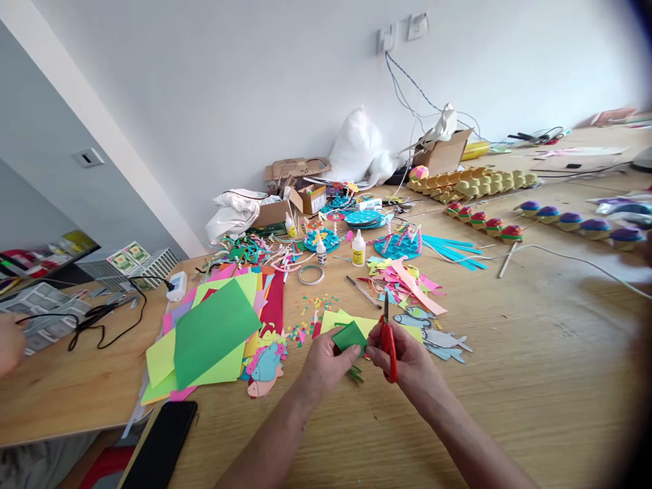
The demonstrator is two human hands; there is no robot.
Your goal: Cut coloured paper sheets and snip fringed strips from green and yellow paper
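My left hand (pixel 326 363) is closed on a small piece of green paper (pixel 350 336), thumb on top. In my right hand (pixel 402 356) is a pair of red-handled scissors (pixel 390 346), its blades pointing up and away from me. The right fingertips also meet the right edge of the green paper. Thin green strips (pixel 355 373) lie on the table just under my hands. Yellow paper (pixel 331 319) lies behind them. Grey and blue paper fish (pixel 442 339) are beside my right hand, and blue and pink paper fish (pixel 267 363) are left of my left hand.
Coloured sheets (pixel 216 333) are piled at left, near a black phone (pixel 163 441). Glue bottles (pixel 358 249), a tape roll (pixel 310 274), a pen (pixel 363 292) and paper scraps stand or lie beyond my hands. Painted egg-carton strips (pixel 483 221) are at right. Another person's hand (pixel 10 346) shows far left.
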